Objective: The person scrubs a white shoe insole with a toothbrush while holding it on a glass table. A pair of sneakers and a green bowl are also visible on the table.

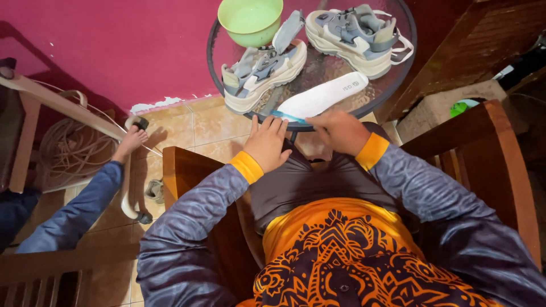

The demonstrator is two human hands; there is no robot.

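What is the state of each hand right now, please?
Left hand: open, fingers flat, touching the end of the white insole.
Right hand: closed on the same end of the insole.

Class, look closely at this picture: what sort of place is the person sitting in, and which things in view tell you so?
Probably a home's sitting area or porch, not a workshop. A wooden chair stands on a tiled floor beside a painted pink wall with peeling paint, and a small round glass table holds shoes.

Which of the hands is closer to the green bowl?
The left hand. It rests at the table's near edge, below the green bowl with a shoe between. The right hand sits farther right, on the white insole.
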